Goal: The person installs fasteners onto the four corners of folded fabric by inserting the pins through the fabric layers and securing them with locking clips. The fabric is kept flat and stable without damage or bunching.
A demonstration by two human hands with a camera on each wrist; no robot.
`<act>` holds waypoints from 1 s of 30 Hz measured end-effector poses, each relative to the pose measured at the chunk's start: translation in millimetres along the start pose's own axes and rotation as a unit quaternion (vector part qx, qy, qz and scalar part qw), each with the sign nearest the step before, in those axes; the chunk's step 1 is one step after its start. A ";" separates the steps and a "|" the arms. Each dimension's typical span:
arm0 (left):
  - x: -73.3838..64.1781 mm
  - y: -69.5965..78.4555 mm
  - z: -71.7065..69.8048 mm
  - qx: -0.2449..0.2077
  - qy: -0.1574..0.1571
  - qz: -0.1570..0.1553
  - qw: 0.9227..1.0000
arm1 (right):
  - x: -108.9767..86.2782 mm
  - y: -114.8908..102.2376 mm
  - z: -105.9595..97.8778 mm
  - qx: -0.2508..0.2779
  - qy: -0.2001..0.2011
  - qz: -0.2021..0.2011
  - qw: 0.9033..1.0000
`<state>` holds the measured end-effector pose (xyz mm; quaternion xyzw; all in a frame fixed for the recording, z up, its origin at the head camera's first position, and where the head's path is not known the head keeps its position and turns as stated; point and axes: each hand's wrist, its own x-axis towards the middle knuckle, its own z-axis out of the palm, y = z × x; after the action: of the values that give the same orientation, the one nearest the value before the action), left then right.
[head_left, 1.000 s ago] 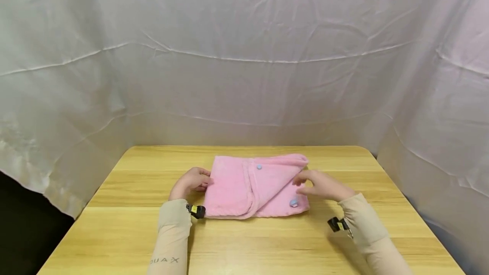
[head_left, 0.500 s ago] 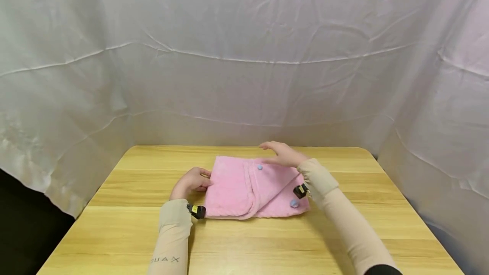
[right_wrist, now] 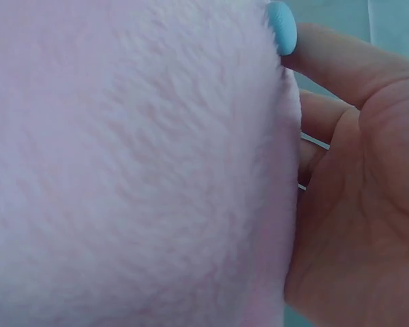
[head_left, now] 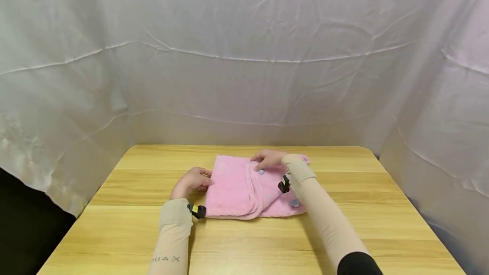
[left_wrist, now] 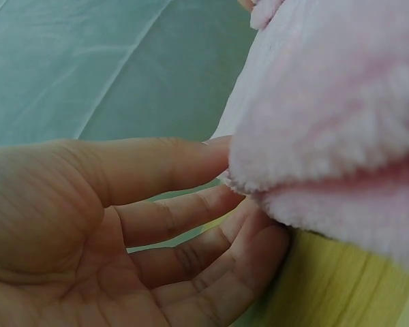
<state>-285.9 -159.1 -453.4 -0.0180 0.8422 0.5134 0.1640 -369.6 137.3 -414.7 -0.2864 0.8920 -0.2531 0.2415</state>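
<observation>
A folded pink plush towel (head_left: 231,186) lies on the table, its overlapping flap edged with a raised band. One light blue button (head_left: 261,172) sits on the flap near the far edge, another blue button (head_left: 295,203) at the near right corner. My left hand (head_left: 192,180) pinches the left edge, thumb (left_wrist: 198,160) on top and fingers beneath the layers. Over the far edge, my right hand (head_left: 269,158) grips the towel, its thumb (right_wrist: 334,58) beside the blue button and its other fingers partly hidden behind the cloth.
The wooden table (head_left: 237,245) has rounded far corners. A pale grey curtain (head_left: 244,88) hangs behind it and along both sides. Small black cameras (head_left: 198,211) are strapped at the wrists.
My right hand has moved from the towel's right edge, up and left, to its far edge and taken hold there; the flap has shifted slightly. The left hand has stayed put.
</observation>
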 end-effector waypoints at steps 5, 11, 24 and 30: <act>1.1 -0.4 0.0 0.006 0.004 -0.006 1.000 | 3.0 5.5 1.1 -0.014 0.009 -0.013 1.000; 0.3 0.8 0.1 0.010 -0.001 -0.005 1.000 | 5.8 9.8 0.1 -0.028 0.019 -0.034 0.999; -2.0 -4.5 -0.1 0.009 0.006 0.000 1.000 | -13.2 0.9 -14.1 -0.047 0.101 -0.102 0.989; -2.3 -3.1 2.6 0.007 0.008 -0.007 1.000 | -53.9 -5.2 -23.7 -0.077 0.136 -0.136 0.978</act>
<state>-282.5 -158.7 -456.5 -0.0267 0.8469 0.5062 0.1604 -342.4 175.1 -378.3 -0.3855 0.8860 -0.2511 0.0583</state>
